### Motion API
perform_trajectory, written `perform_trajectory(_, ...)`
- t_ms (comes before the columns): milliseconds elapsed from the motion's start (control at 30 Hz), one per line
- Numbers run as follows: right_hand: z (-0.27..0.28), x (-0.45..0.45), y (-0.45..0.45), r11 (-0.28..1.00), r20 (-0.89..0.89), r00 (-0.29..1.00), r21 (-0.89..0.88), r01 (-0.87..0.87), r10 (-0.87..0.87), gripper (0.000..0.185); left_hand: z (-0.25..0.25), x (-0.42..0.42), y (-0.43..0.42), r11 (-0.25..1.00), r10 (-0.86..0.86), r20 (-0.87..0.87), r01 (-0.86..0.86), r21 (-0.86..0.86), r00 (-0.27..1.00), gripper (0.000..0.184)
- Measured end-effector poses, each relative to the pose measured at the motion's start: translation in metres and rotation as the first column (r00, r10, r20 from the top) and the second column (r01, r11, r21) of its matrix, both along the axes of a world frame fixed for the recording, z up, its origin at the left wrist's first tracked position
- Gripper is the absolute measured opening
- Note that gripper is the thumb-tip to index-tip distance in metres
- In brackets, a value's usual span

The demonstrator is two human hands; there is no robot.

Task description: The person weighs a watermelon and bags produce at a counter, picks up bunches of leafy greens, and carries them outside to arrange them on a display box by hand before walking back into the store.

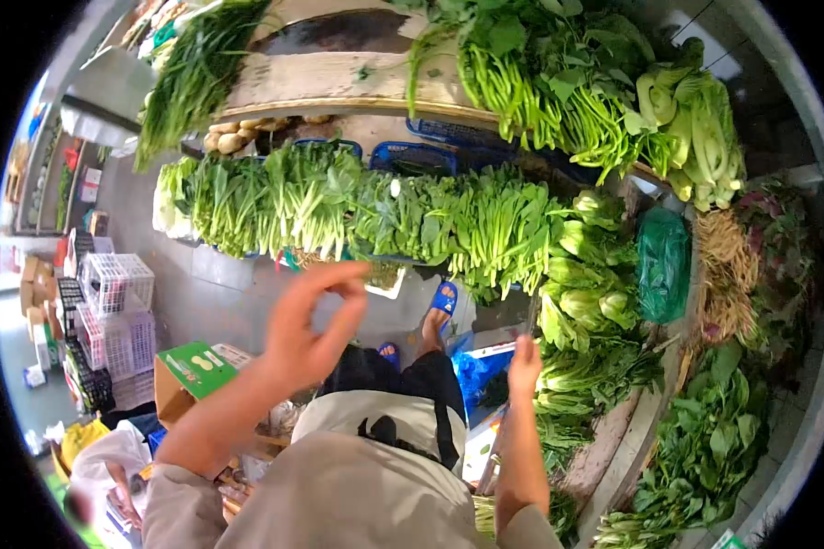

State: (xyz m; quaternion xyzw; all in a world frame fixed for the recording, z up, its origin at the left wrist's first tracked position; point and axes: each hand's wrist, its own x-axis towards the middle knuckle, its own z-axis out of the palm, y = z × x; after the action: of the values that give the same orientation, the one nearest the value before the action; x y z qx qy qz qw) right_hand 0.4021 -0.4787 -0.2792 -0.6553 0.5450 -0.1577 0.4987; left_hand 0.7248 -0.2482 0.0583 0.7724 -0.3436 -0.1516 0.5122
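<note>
My left hand [307, 334] is raised in front of my body, a little blurred. Its forefinger and thumb curve towards each other with a gap between them, and nothing shows in it. Beyond it lies a row of leafy greens [311, 197]. Lower on the right, my right hand [524, 368] is seen edge-on beside pale green lettuces [572, 316]. Its fingers are mostly hidden, so whether it holds or touches anything is unclear. A blue plastic bag [474, 373] is just left of that hand.
Long-stemmed greens [540, 110] and bok choy [705, 137] lie on the upper shelf. A green plastic bundle [663, 265] sits at right, near pale roots [725, 274]. White crates [119, 284] and a green-topped carton [197, 371] stand at left. Another person [110, 471] is at lower left.
</note>
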Motion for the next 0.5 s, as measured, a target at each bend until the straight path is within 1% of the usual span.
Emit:
perform_trajectory(33,-0.011,0.026,-0.034,0.999,0.147,0.988,-0.009,0.044,-0.043,0.034,-0.062,0.002,-0.009,0.995,0.052,-0.162,-0.037,0.092,0.985,0.038)
perform_trajectory(67,0.012,0.057,-0.059,0.996,0.017,0.997,0.045,0.078,-0.079,0.045,-0.113,-0.001,-0.001,0.964,0.1,-0.353,-0.003,0.266,0.93,0.042)
perform_trajectory(100,-0.011,0.062,-0.089,0.999,-0.026,0.999,0.035,0.03,-0.029,0.06,-0.153,-0.007,0.01,0.903,0.183,-0.52,0.067,0.425,0.834,0.046)
perform_trajectory(133,-0.004,0.088,-0.114,0.999,-0.106,0.993,0.016,0.05,-0.048,0.072,-0.187,-0.014,0.007,0.899,0.191,-0.528,0.069,0.432,0.827,0.046)
perform_trajectory(167,-0.014,0.099,-0.132,0.998,-0.113,0.991,0.012,0.068,-0.066,0.077,-0.216,-0.026,0.008,0.903,0.12,-0.537,0.133,0.408,0.835,0.048)
perform_trajectory(200,-0.019,0.112,-0.147,0.999,-0.161,0.986,-0.015,0.052,-0.053,0.083,-0.236,-0.036,0.005,0.906,0.057,-0.544,0.186,0.381,0.837,0.051)
perform_trajectory(233,-0.021,0.127,-0.162,0.999,-0.181,0.983,0.037,0.024,-0.017,0.086,-0.253,-0.036,-0.007,0.907,0.078,-0.554,0.173,0.385,0.829,0.051)
perform_trajectory(267,-0.021,0.139,-0.173,0.996,-0.2,0.98,0.087,0.002,0.016,0.089,-0.269,-0.035,-0.025,0.88,0.033,-0.455,0.19,0.435,0.89,0.056)
perform_trajectory(300,-0.015,0.155,-0.177,0.986,-0.242,0.97,0.166,0.026,0.015,0.095,-0.284,-0.032,-0.045,0.849,-0.024,-0.356,0.206,0.486,0.934,0.062)
perform_trajectory(333,-0.013,0.173,-0.177,0.969,-0.282,0.959,0.242,0.054,0.017,0.101,-0.293,-0.02,-0.07,0.854,0.029,-0.467,0.221,0.471,0.884,0.071)
perform_trajectory(367,-0.038,0.175,-0.179,0.962,-0.326,0.944,0.24,0.129,-0.045,0.114,-0.299,-0.015,-0.095,0.86,0.076,-0.575,0.239,0.451,0.814,0.081)
perform_trajectory(400,-0.044,0.181,-0.172,0.928,-0.322,0.944,0.325,0.18,-0.07,0.124,-0.35,-0.032,-0.109,0.905,0.172,-0.615,0.123,0.407,0.77,0.087)
perform_trajectory(467,-0.052,0.205,-0.148,0.928,-0.472,0.879,0.297,0.224,-0.061,0.126,-0.388,-0.036,-0.141,0.929,0.28,-0.656,-0.026,0.369,0.701,0.094)
perform_trajectory(500,-0.048,0.214,-0.132,0.941,-0.339,0.937,0.285,0.185,-0.082,0.127,-0.358,-0.014,-0.163,0.937,0.274,-0.747,0.008,0.35,0.606,0.104)
